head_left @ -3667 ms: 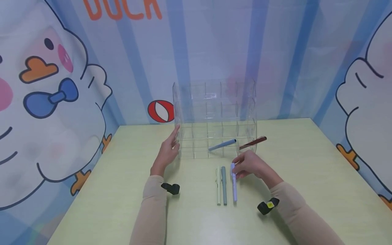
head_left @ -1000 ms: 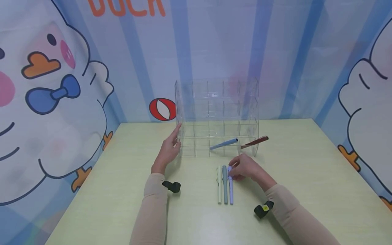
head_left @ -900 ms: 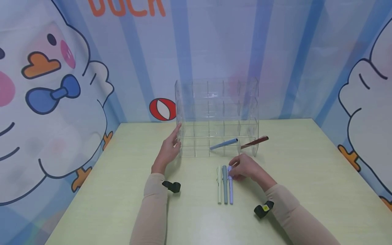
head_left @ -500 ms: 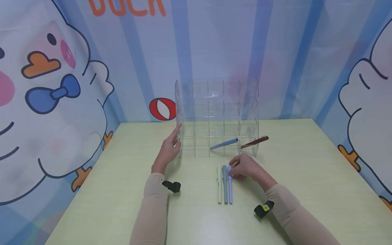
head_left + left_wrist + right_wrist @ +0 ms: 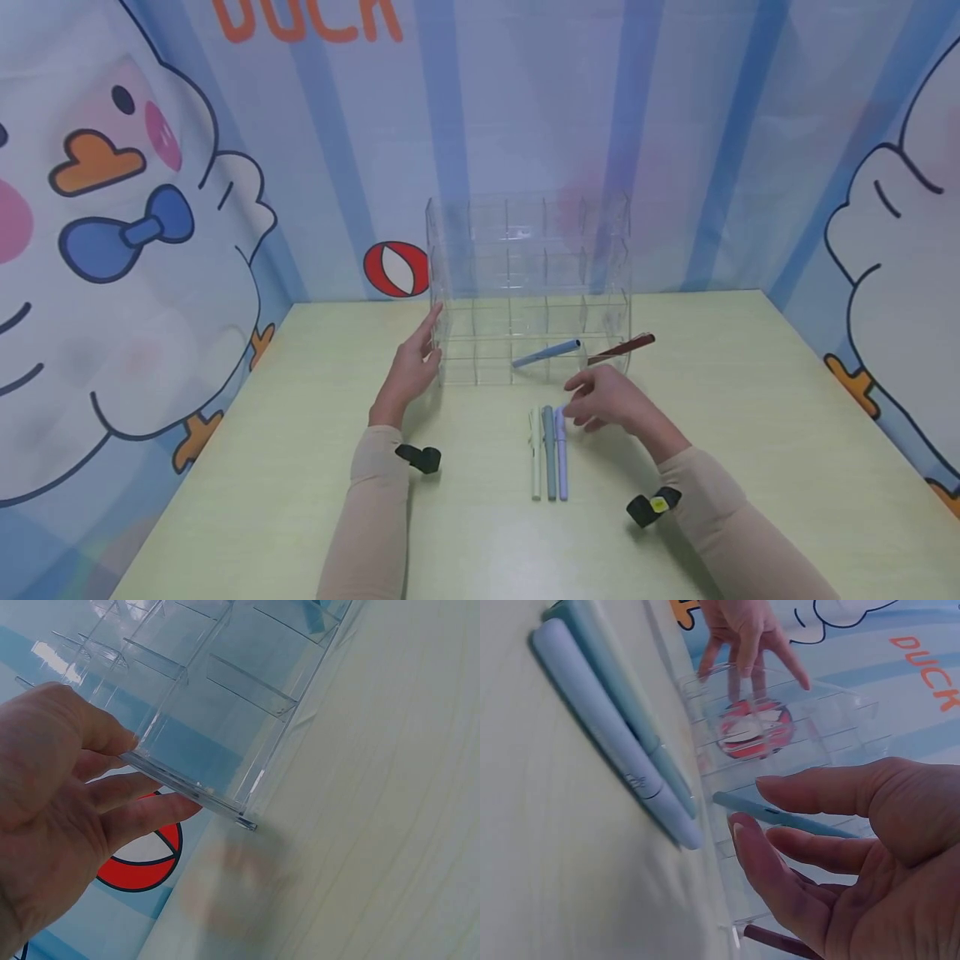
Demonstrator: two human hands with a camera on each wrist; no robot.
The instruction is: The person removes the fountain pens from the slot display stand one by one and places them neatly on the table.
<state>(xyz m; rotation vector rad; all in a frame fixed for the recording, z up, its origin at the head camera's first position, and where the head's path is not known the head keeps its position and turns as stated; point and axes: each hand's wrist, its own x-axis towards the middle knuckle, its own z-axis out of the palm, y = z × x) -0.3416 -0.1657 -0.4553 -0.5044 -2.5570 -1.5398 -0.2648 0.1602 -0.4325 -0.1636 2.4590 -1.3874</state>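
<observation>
My left hand (image 5: 408, 371) grips the left side wall of a clear acrylic rack with compartments (image 5: 474, 337); the left wrist view has the thumb and fingers on opposite faces of that wall (image 5: 187, 787). Over the table, my right hand (image 5: 611, 400) has parted thumb and fingers holding nothing, close to the cap end of a lavender pen (image 5: 562, 467). Left of that pen, side by side, lie a grey-green pen (image 5: 551, 467) and a pale green pen (image 5: 536, 471). Within the rack's bottom row lean a blue pen (image 5: 547, 353) and a dark red pen (image 5: 622, 348).
The rack stands toward the back of the pale wooden table (image 5: 262, 467). Behind it hangs a blue striped cloth backdrop (image 5: 495, 100) printed with ducks. The dark red pen sticks out past the rack's right side.
The lavender pen, earlier in my right fingers and apart, now lies beside the grey-green one. My right hand has let go and drawn slightly up and right. The left hand keeps its place.
</observation>
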